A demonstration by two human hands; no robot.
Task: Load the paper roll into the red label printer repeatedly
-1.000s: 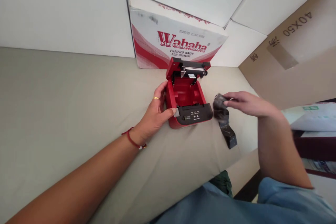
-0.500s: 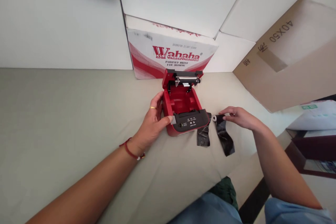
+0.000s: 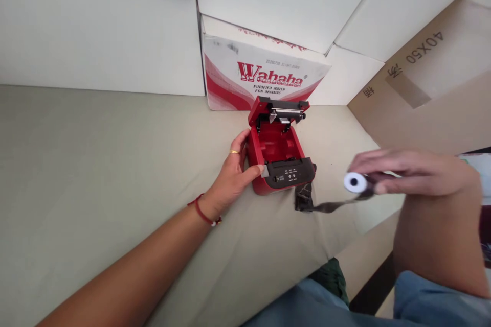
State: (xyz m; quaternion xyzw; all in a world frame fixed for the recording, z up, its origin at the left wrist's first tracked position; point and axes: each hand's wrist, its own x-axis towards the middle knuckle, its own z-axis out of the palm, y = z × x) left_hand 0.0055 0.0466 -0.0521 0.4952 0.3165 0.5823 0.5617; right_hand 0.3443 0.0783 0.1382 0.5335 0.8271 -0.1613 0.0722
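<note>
A small red and black printer (image 3: 276,153) stands on the pale surface with its lid tipped up, so its hollow red inside shows. My left hand (image 3: 235,171) grips its left side, thumb over the front corner and fingers along the wall. Off to the right, my right hand (image 3: 406,171) is closed around a small paper roll (image 3: 355,182), whose white end with a dark centre hole faces me. From the roll a dark strip (image 3: 330,207) trails left to a crumpled dark piece (image 3: 304,197) by the printer's front right corner.
A Wahaha water carton (image 3: 264,74) stands right behind the printer, among white boxes (image 3: 95,25). At the right leans a brown cardboard box (image 3: 429,76). The pale cloth-like surface (image 3: 115,163) ends near my blue clothing (image 3: 307,304).
My right hand has taken up the paper roll and brought it right and closer to me, pulling the dark strip sideways. The left hand stays on the printer; the view has shifted slightly.
</note>
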